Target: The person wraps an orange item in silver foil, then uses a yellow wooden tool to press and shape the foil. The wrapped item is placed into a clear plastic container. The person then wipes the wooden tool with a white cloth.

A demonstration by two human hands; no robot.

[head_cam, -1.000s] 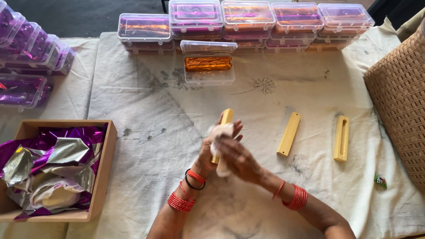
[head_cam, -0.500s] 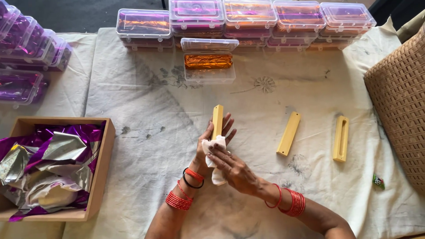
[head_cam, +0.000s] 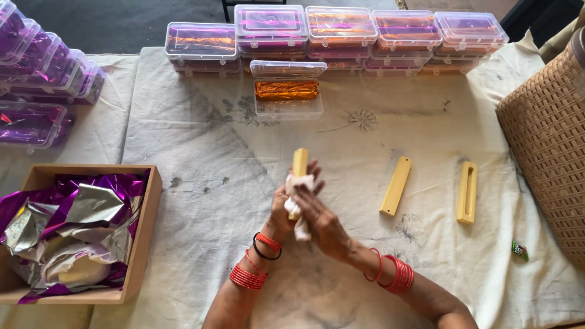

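Note:
My left hand [head_cam: 284, 207] grips a long yellow bar-shaped mould [head_cam: 299, 163] that stands nearly upright, its top sticking out above the fingers. My right hand [head_cam: 322, 224] presses a crumpled white cloth [head_cam: 297, 190] against the bar's lower part. Both wrists carry red bangles. Two more yellow bars lie on the cloth-covered table to the right: a solid one [head_cam: 396, 185] and a slotted one [head_cam: 467, 191].
An open clear plastic box holding an orange foil-wrapped piece [head_cam: 287, 90] sits ahead. Several lidded clear boxes [head_cam: 341, 27] line the far edge and the left [head_cam: 42, 67]. A wooden tray of purple and silver foil [head_cam: 143, 244] is at left, a woven basket [head_cam: 548, 152] at right.
The yellow bar has stayed upright in my left hand while my right hand and the white cloth have shifted slightly along it, rubbing its lower part.

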